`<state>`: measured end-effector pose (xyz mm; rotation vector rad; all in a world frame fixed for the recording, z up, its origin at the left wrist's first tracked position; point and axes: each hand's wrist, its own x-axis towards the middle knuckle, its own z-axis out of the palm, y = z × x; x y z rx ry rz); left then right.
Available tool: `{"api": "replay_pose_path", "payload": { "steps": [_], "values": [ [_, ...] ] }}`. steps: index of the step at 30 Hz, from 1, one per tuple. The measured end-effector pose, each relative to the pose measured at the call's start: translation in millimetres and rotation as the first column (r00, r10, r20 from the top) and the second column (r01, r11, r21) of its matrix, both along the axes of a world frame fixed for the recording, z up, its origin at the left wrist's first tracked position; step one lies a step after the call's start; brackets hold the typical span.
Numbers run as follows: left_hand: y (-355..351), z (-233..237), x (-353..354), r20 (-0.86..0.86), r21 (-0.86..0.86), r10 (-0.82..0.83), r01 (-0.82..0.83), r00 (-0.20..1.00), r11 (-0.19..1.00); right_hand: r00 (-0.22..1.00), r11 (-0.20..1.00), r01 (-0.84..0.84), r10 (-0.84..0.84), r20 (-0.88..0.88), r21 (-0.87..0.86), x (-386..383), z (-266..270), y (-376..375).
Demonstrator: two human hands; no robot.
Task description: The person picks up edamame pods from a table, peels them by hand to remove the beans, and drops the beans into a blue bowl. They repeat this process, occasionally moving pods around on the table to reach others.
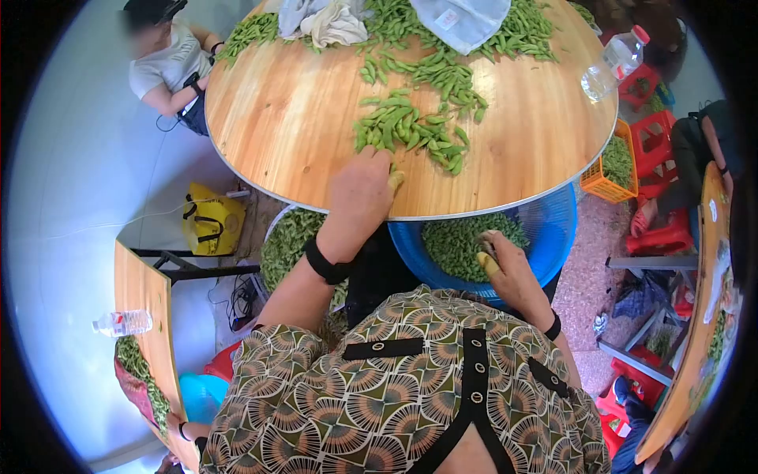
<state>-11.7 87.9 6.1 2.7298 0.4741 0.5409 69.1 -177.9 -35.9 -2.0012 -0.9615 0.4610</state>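
On the round wooden table, my left hand (pixel 362 189) has its fingers bent together at the near edge of a small heap of green edamame pods (pixel 403 122), closed on pods there. A yellow cover shows on its thumb. Lower right, my right hand (pixel 513 276) hovers over a blue basket (pixel 562 237) of shelled green beans (pixel 454 249). Its fingers are closed around something small and dark that I cannot make out, and a yellow cover wraps its thumb. The basket sits partly under the table edge.
More pods, cloths (pixel 335 24) and a pale grey hat-like item (pixel 462 20) lie at the far side of the table (pixel 276 118). A plastic bottle (pixel 624 51) stands right. A person (pixel 170 67) sits at left. An orange crate (pixel 608 188) and red stools stand right; a yellow bag (pixel 215 221) left.
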Motion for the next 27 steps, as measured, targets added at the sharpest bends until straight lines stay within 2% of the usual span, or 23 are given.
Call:
{"api": "replay_pose_path", "payload": {
  "steps": [2,3,5,6,7,8,9,10,11,13,15,17,18,20,21,23,24,26,27],
  "values": [
    [2,-10,8,0.005,0.02,-0.072,0.072,0.997,0.997,0.975,0.999,-0.04,0.032,-0.219,-0.033,-2,19,5],
    [2,-13,8,0.038,0.029,-0.111,0.11,0.993,0.994,0.975,0.999,-0.031,0.021,-0.22,-0.041,-3,25,6],
    [-2,-14,7,0.071,0.037,-0.154,0.152,0.986,0.988,0.946,0.996,-0.046,0.067,-0.316,0.072,-2,31,10],
    [-8,-8,4,0.099,-0.031,-0.194,0.198,0.976,0.98,0.938,0.989,-0.041,0.087,-0.334,0.14,-2,31,13],
    [-15,-2,-1,0.126,-0.102,-0.232,0.245,0.965,0.964,0.938,0.99,-0.03,0.075,-0.339,0.136,-3,33,15],
    [-24,4,-5,0.122,-0.11,-0.241,0.254,0.963,0.961,0.893,0.986,0.018,0.06,-0.445,0.168,-4,39,18],
    [-34,12,-8,0.143,-0.287,-0.301,0.331,0.943,0.899,0.838,0.979,0.066,0.051,-0.543,0.194,-4,44,22],
    [-43,17,-9,0.176,-0.45,-0.354,0.395,0.919,0.801,0.828,0.961,0.079,0.084,-0.555,0.264,-6,47,27],
    [-51,20,-10,0.178,-0.455,-0.357,0.398,0.917,0.797,0.828,0.963,0.083,0.077,-0.555,0.258,-6,47,29],
    [-62,22,-10,0.214,-0.584,-0.403,0.447,0.89,0.677,0.84,0.955,0.04,0.127,-0.527,0.295,-7,45,31],
    [-65,12,-9,0.201,-0.562,-0.397,0.437,0.896,0.702,0.825,0.954,0.052,0.125,-0.552,0.295,-8,45,30],
    [-67,7,-8,0.244,-0.49,-0.317,0.399,0.916,0.775,0.761,0.955,0.089,0.118,-0.638,0.284,-9,44,26],
    [-68,7,-7,0.245,-0.49,-0.322,0.404,0.914,0.772,0.762,0.954,0.095,0.113,-0.637,0.283,-9,44,24],
    [-68,10,-7,0.185,-0.617,-0.339,0.377,0.923,0.691,0.846,0.966,0.049,0.095,-0.525,0.253,-8,45,19],
    [-70,14,-6,0.186,-0.618,-0.342,0.38,0.921,0.689,0.846,0.967,0.052,0.09,-0.525,0.251,-7,45,17],
    [-74,20,-6,0.144,-0.683,-0.312,0.323,0.939,0.655,0.925,0.972,-0.005,0.094,-0.369,0.233,-6,46,14],
    [-75,17,-6,0.142,-0.685,-0.314,0.322,0.939,0.654,0.924,0.973,-0.004,0.092,-0.371,0.232,-6,49,13],
    [-75,10,-4,0.174,-0.797,-0.276,0.299,0.945,0.524,0.964,0.979,-0.043,0.093,-0.249,0.201,-6,57,12],
    [-75,11,-3,0.172,-0.798,-0.277,0.299,0.945,0.524,0.964,0.979,-0.041,0.092,-0.251,0.201,-5,58,11]
  ]
}}
